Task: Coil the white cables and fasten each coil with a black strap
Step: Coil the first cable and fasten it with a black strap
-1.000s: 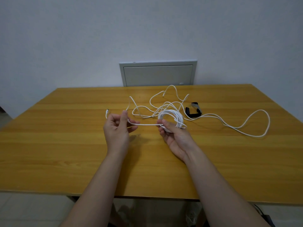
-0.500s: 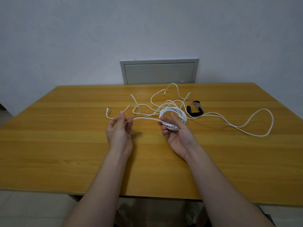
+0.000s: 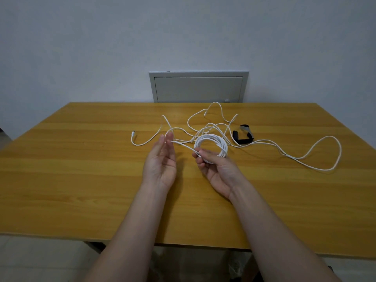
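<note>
1. White cable coil (image 3: 218, 141) is sitting above the middle of the bench (image 3: 81, 169), held up off the wood, several turns stacked into a neat ring.
2. Right hand (image 3: 218, 169) is gripping the coil at its lower edge, palm up. Its fingers (image 3: 205, 154) are curling round the bundle, with the thumb lying across the near side.
3. One strand is running from the coil's left side straight over to the left hand (image 3: 160, 163).
4. The left hand is standing palm inward, fingers (image 3: 169, 137) nearly straight and not curling. The strand is touching the tips; I can't tell whether there is any pinch.
5. Past the left hand the strand is dropping to the bench, looping left and ending in a plug (image 3: 133, 132) lying flat.
6. Loose cable tangle (image 3: 211, 123) is lying just behind the coil, with some loops arching up off the surface.
7. A long cable loop (image 3: 317, 143) is trailing from the tangle to the right side of the bench.
8. Black strap (image 3: 243, 137) is lying on the bench just right of the coil, curled open and touching nothing but cable runs passing beside it.
9. A grey wall panel (image 3: 198, 89) is showing behind the far edge of the bench.
</note>
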Tool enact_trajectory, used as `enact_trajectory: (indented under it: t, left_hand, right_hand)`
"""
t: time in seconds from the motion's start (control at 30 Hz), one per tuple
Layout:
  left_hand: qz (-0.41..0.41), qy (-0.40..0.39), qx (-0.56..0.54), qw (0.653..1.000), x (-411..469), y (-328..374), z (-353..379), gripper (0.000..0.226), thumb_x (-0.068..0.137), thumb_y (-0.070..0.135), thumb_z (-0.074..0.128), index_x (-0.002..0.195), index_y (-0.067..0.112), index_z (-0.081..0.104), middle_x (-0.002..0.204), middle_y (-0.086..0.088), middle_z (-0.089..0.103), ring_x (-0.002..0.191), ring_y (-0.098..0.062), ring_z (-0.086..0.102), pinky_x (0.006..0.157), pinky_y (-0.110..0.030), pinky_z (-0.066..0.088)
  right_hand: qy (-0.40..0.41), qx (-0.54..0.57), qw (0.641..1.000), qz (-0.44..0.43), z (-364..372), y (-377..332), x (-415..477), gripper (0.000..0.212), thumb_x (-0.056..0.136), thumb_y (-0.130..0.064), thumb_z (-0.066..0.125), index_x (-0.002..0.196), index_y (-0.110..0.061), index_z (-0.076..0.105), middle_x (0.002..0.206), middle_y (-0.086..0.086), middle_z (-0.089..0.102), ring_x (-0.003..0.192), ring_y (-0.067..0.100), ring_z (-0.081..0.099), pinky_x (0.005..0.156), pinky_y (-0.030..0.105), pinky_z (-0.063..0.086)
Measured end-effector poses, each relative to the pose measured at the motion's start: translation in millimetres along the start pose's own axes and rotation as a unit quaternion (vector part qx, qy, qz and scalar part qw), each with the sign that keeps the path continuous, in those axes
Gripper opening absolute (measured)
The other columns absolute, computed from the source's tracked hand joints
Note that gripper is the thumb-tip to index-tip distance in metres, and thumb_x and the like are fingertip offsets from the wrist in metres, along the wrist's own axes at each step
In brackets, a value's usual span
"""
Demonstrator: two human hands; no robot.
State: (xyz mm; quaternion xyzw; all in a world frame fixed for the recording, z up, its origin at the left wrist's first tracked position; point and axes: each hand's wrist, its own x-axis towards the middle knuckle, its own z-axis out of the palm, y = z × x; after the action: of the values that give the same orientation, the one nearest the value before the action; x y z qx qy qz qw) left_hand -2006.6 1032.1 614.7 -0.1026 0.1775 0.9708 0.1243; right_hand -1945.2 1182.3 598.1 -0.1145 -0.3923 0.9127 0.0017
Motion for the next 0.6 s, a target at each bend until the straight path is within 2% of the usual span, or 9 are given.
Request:
enact_trajectory:
  t: [0.07,0.17,0.33,0.4,0.43,0.5,0.53,0.6]
  left_hand:
    - [-0.009,0.002,0.018,1.000,-2,-5,1,0.022,0.090,-0.005,0.067,0.111,-0.004,0.059,0.114,-0.023,0.071,0.098,-0.021,0.074,0.081,-0.020,0.061]
    - [-0.022,0.016,0.040,0.999,-5,-15,4,0.003,0.097,-0.003,0.061,0.097,-0.004,0.063,0.100,-0.017,0.074,0.093,-0.017,0.072,0.084,-0.022,0.059]
    - [-0.041,-0.016,0.018,0.999,-7,-18,7,0.019,0.102,0.015,0.058,0.114,0.004,0.068,0.103,-0.004,0.078,0.097,-0.017,0.075,0.075,-0.027,0.062]
    - [-0.038,-0.005,0.037,0.999,-5,-18,9,0.023,0.107,0.019,0.050,0.106,0.005,0.067,0.090,-0.002,0.078,0.083,-0.015,0.077,0.068,-0.025,0.062]
    - [-0.034,0.013,0.051,0.998,-3,-18,10,0.028,0.109,0.022,0.044,0.101,0.006,0.066,0.077,-0.002,0.075,0.068,-0.013,0.075,0.060,-0.024,0.060]
    - [-0.036,0.053,0.079,0.995,4,-16,8,0.041,0.112,0.035,0.033,0.092,0.009,0.058,0.053,0.002,0.053,0.039,-0.010,0.050,0.040,-0.019,0.045]
    - [-0.044,0.070,0.099,0.992,8,-15,6,0.046,0.111,0.042,0.030,0.090,0.010,0.055,0.051,0.002,0.040,0.034,-0.010,0.035,0.036,-0.018,0.034]
    - [-0.053,0.100,0.180,0.977,15,-11,5,0.051,0.109,0.048,0.026,0.089,0.010,0.053,0.056,0.002,0.030,0.035,-0.010,0.022,0.033,-0.018,0.022]
  right_hand:
    - [0.006,-0.004,1.000,-0.006,1,0,0,0.020,0.083,0.006,0.070,0.102,0.005,0.074,0.095,0.018,0.072,0.071,0.012,0.065,0.066,0.016,0.056]
    - [0.013,-0.015,1.000,-0.017,2,0,-1,0.019,0.084,0.011,0.068,0.102,0.005,0.074,0.095,0.018,0.073,0.071,0.010,0.068,0.066,0.015,0.056]
    - [0.018,-0.027,0.999,-0.027,4,1,-1,0.018,0.087,0.011,0.064,0.104,0.007,0.072,0.091,0.016,0.072,0.070,0.010,0.067,0.065,0.016,0.055]
    - [0.021,-0.026,0.999,-0.026,3,2,0,0.019,0.089,0.010,0.064,0.106,0.008,0.071,0.089,0.016,0.071,0.070,0.011,0.064,0.065,0.016,0.055]
    - [0.020,-0.023,0.999,-0.025,3,1,0,0.019,0.089,0.010,0.063,0.106,0.009,0.071,0.088,0.015,0.071,0.070,0.012,0.063,0.064,0.016,0.055]
    - [0.019,-0.019,0.999,-0.023,2,1,0,0.019,0.089,0.010,0.062,0.106,0.008,0.071,0.087,0.013,0.070,0.070,0.012,0.062,0.064,0.016,0.055]
    - [0.017,-0.019,0.999,-0.021,2,1,0,0.018,0.090,0.010,0.062,0.104,0.008,0.072,0.089,0.014,0.071,0.069,0.012,0.062,0.063,0.016,0.054]
    - [0.014,-0.021,1.000,-0.013,3,0,-1,0.016,0.091,0.009,0.061,0.102,0.007,0.072,0.092,0.017,0.072,0.068,0.011,0.062,0.062,0.016,0.054]
